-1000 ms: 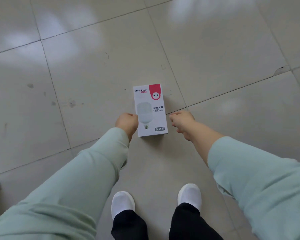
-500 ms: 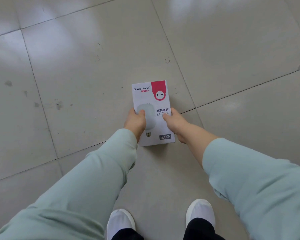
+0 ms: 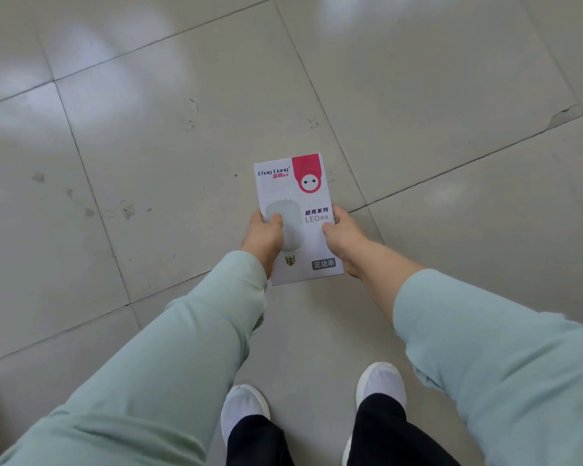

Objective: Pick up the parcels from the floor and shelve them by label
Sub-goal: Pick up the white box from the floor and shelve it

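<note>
Box, white with a red corner patch and a printed LED bulb, is held face-up by both hands above the tiled floor. Left hand clamps the box's left edge, thumb lying on the printed face, fingers underneath. Right hand clamps the right edge the same way. Mint sleeves run back from the box. Two white shoes stand below the box.

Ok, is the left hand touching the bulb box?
Touching. The head view shows the left hand gripping the bulb box's left edge, thumb pressed on its printed face.
</note>
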